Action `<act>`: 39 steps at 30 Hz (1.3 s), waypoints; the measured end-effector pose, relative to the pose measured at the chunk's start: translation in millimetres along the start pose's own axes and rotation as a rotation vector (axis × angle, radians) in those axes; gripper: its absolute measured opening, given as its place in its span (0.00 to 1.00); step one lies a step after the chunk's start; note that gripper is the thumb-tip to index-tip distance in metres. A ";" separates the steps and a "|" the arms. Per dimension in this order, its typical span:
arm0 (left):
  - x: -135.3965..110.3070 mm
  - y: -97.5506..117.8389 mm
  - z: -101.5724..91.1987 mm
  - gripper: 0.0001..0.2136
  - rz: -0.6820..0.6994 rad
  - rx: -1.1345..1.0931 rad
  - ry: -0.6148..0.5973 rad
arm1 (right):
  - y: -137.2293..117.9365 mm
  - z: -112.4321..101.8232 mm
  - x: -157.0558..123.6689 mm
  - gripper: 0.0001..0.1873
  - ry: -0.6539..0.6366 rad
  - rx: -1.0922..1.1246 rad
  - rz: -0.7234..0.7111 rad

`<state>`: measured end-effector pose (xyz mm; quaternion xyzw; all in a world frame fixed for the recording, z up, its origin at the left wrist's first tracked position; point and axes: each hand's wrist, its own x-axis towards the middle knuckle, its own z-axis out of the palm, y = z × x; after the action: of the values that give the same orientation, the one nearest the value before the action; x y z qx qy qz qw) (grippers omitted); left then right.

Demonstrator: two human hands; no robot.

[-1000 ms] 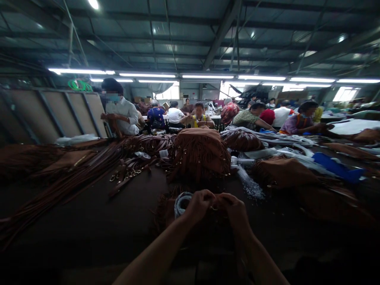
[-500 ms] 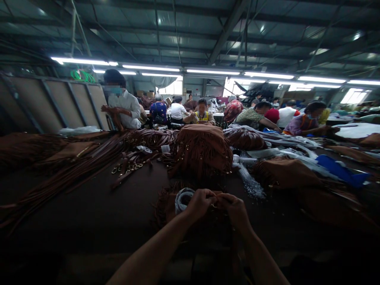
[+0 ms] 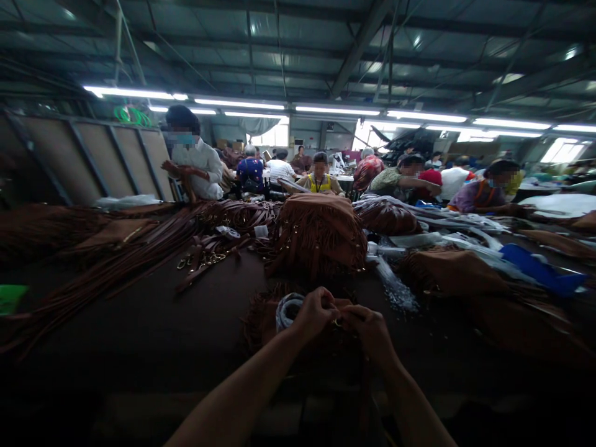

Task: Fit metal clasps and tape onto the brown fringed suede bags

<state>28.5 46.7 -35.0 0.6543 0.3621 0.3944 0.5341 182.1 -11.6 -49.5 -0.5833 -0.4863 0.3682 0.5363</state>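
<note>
Work area, left to right: one brown fringed leather-like piece (image 3: 261, 318), lying on the dark tabletop (image 3: 195, 329) below the hands; one pale grey ring-shaped roll (image 3: 288, 310) upon it, just beside the left wrist; left hand (image 3: 318, 313), fingers curled and tips drawn to a pinch, seemingly on the edge of the piece; one small gold-coloured metal ring (image 3: 337, 322), between the two hands; right hand (image 3: 370, 326), likewise closed to a fingertip pinch, seemingly on the same edge, the exact hold too small to tell. Handling note, by judgement: steady the edge with one hand, work close to the ring with the other in short movements, and keep the fringe out from under the fingertips and the roll clear of the wrist. Count, left to right: bright green flat item (image 3: 12, 299), one, cut by the frame; long brown leather-like straps (image 3: 139, 261), many, overlapping, not countable; gold-coloured metal clips (image 3: 212, 257), several, crowded; brown fringed stack (image 3: 321, 233), one, layers not countable; clear plastic strips (image 3: 395, 288), one loose bunch; smooth brown folded piece (image 3: 459, 270), one on top, others perhaps beneath; bright blue item (image 3: 540, 270), one; hands at work here, two.
</note>
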 end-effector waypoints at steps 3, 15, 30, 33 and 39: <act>1.2 -0.9 5.4 0.11 -0.023 -0.014 0.002 | 4.2 -0.5 0.6 0.16 -0.005 0.025 0.011; -13.3 2.3 -94.3 0.20 0.000 0.747 0.125 | -12.8 11.8 -19.7 0.18 -0.071 -0.412 -0.265; -74.1 49.6 -66.3 0.19 0.248 0.662 0.104 | -15.1 12.9 -28.3 0.21 -0.036 -0.430 -0.299; -90.8 16.3 -63.5 0.25 0.144 0.780 0.081 | -1.3 -5.8 -28.1 0.20 -0.123 -0.139 -0.319; -78.1 5.6 -51.9 0.17 0.188 1.119 -0.006 | -17.1 -14.3 -32.5 0.20 -0.378 -0.176 -0.504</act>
<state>-51.4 -2.6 -33.5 0.8683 0.4545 0.1863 0.0694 184.4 -47.5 -33.5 -0.4100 -0.7362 0.2821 0.4585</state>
